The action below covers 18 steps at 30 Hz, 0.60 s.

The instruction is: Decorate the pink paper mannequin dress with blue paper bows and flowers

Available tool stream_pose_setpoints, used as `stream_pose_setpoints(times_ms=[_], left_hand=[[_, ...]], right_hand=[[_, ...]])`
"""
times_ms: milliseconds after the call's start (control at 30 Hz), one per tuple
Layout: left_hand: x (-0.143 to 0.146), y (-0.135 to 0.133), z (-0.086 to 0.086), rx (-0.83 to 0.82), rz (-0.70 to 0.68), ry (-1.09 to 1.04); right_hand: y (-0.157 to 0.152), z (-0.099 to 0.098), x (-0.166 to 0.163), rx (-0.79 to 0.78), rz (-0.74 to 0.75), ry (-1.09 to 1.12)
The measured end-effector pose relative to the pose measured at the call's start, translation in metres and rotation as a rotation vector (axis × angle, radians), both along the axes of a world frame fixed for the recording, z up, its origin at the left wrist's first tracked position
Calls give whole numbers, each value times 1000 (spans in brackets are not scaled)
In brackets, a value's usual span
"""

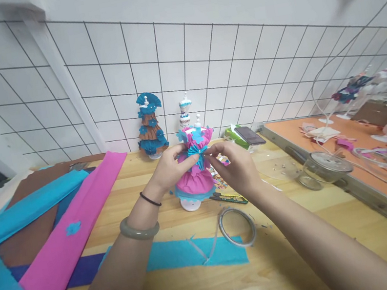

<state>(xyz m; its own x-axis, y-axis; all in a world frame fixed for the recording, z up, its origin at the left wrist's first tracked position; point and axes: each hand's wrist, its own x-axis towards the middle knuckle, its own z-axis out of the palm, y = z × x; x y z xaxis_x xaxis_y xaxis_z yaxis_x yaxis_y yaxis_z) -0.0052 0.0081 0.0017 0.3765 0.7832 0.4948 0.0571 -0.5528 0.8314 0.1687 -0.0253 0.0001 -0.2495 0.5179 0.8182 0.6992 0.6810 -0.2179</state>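
Along the back, white tiled wall (pixel 112 79); below it, wooden table (pixel 289 272), with an orange-topped surface (pixel 385 182) on the right. Left side: pink crepe paper strip (pixel 51 272) running diagonally, over brown and blue sheets. Near edge: light-blue crepe paper strip (pixel 174 254) lying flat. Mid-table, between the hands: miniature dress form in a pink and blue ruffled dress (pixel 194 184), upright on a white base. Brown-and-teal dress form (pixel 149 127) stands behind, to the left. Left hand (pixel 171 168) clamped on the dressed form, thumb on front, other fingers partly hidden. Right hand (pixel 233 163): thumb and index tips close together at the right edge of the blue pleated fan (pixel 196 150); can't tell if gripping it. Clear round container (pixel 326 162) lies right. Tape roll (pixel 221 227) overlaps the light-blue strip. Smartphone (pixel 249 134) at the back; utility knife (pixel 230 197) near the base. Blue paper flower (pixel 73 228) on the pink strip.
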Motion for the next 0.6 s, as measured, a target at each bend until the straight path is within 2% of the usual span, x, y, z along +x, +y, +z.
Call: stream_pose_setpoints(times_ms=[167, 400, 600], left_hand=[[2, 1, 0, -13, 54, -9], [4, 3, -3, 6, 97, -10], [4, 3, -4, 42, 160, 8]], right_hand=[[2, -1, -4, 14, -33, 6], [3, -2, -10, 105, -129, -116], [0, -6, -13, 92, -162, -71]])
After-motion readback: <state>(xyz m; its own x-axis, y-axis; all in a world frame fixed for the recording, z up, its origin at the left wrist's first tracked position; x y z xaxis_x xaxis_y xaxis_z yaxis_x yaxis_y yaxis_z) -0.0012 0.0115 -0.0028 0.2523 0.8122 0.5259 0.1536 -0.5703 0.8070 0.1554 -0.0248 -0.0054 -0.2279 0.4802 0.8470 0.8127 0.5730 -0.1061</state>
